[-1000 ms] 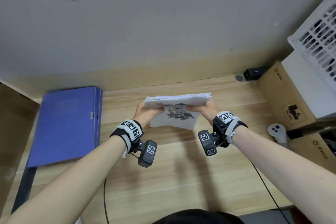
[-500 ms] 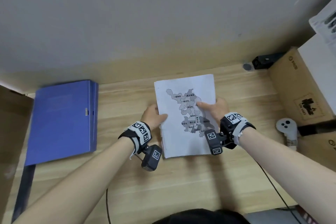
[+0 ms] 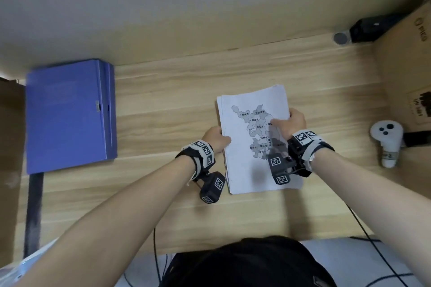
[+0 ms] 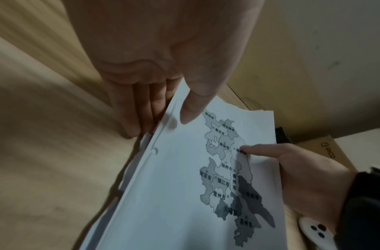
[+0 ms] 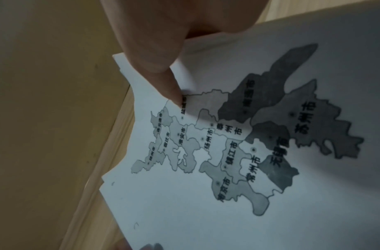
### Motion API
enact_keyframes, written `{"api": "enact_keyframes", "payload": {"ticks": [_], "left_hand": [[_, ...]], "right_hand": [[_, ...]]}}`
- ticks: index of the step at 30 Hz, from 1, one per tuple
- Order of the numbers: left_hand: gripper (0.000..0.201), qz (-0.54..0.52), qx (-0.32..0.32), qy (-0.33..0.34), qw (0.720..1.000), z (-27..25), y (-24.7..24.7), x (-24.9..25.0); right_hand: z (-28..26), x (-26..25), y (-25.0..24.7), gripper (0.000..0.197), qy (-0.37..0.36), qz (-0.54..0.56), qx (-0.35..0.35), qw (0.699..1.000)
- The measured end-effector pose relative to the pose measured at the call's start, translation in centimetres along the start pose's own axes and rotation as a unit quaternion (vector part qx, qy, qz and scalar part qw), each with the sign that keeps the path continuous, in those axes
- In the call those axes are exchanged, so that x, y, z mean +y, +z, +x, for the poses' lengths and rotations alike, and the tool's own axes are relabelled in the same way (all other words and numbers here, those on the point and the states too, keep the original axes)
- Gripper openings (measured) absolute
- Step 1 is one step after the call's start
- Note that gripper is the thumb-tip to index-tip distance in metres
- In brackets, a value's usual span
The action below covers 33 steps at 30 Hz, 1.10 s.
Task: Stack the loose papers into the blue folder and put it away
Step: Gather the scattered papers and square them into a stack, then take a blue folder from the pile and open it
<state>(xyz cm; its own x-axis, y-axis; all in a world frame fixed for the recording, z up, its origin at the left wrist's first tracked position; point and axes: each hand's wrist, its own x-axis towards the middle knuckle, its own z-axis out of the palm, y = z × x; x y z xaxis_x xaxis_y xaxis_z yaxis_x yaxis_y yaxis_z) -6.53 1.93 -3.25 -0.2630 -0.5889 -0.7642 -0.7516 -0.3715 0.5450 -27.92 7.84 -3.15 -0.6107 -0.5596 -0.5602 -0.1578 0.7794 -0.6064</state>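
Observation:
A stack of white papers (image 3: 242, 165) with a grey map on its top sheet lies face up, flat and low over the wooden desk (image 3: 177, 105). My left hand (image 3: 221, 138) pinches its left edge, thumb (image 4: 191, 108) on top and fingers (image 4: 139, 110) underneath. My right hand (image 3: 283, 123) grips the right edge; its thumb (image 5: 159, 64) presses on the map while the fingers are hidden below the sheets. The blue folder (image 3: 70, 114) lies closed at the far left of the desk, apart from both hands.
A white controller (image 3: 387, 142) lies at the right, beside cardboard boxes (image 3: 405, 72). A small black device (image 3: 373, 27) sits at the back right against the wall. A dark strip (image 3: 33, 212) runs below the folder; cables hang off the front edge.
The stack stood on its edge between both hands a second ago; it has been tipped down flat, map side up, and both hands keep hold of its sides.

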Motion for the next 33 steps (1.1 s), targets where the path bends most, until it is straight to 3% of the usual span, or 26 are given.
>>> {"api": "enact_keyframes", "payload": {"ticks": [2, 7, 11, 14, 21, 28, 31, 33], "left_hand": [[0.012, 0.029, 0.013, -0.003, 0.999, -0.2, -0.1, 0.0], [0.034, 0.018, 0.045, -0.017, 0.999, -0.2, -1.9, -2.0], [0.035, -0.013, 0.059, 0.015, 0.998, -0.4, -4.4, -4.3], [0.032, -0.037, 0.117, 0.047, 0.991, -0.8, -7.2, -6.2], [0.032, -0.055, 0.269, 0.132, 0.952, -3.1, -19.5, -11.1], [0.041, -0.071, 0.403, 0.069, 0.910, -4.8, -30.1, -21.2], [0.047, -0.035, 0.421, 0.016, 0.906, -5.6, -32.8, -25.4], [0.061, -0.002, 0.420, -0.032, 0.907, -5.9, -34.4, -27.6]], "right_hand": [[-0.1, 0.2, -0.1, 0.039, 0.007, -0.012, 0.004, 1.000], [-0.6, -0.5, 0.7, 0.049, -0.008, -0.037, 0.055, 0.998], [-1.8, -0.9, 2.4, 0.067, -0.048, -0.089, 0.134, 0.986], [-3.4, -2.0, 5.1, 0.069, -0.095, -0.092, 0.145, 0.981], [-8.8, -7.5, 16.2, 0.045, -0.140, 0.021, 0.022, 0.990], [-13.1, -14.4, 28.4, 0.027, -0.143, 0.088, -0.150, 0.974], [-14.3, -16.5, 32.7, 0.019, -0.145, 0.086, -0.198, 0.966], [-15.0, -17.6, 35.0, 0.018, -0.144, 0.088, -0.219, 0.961]]}}
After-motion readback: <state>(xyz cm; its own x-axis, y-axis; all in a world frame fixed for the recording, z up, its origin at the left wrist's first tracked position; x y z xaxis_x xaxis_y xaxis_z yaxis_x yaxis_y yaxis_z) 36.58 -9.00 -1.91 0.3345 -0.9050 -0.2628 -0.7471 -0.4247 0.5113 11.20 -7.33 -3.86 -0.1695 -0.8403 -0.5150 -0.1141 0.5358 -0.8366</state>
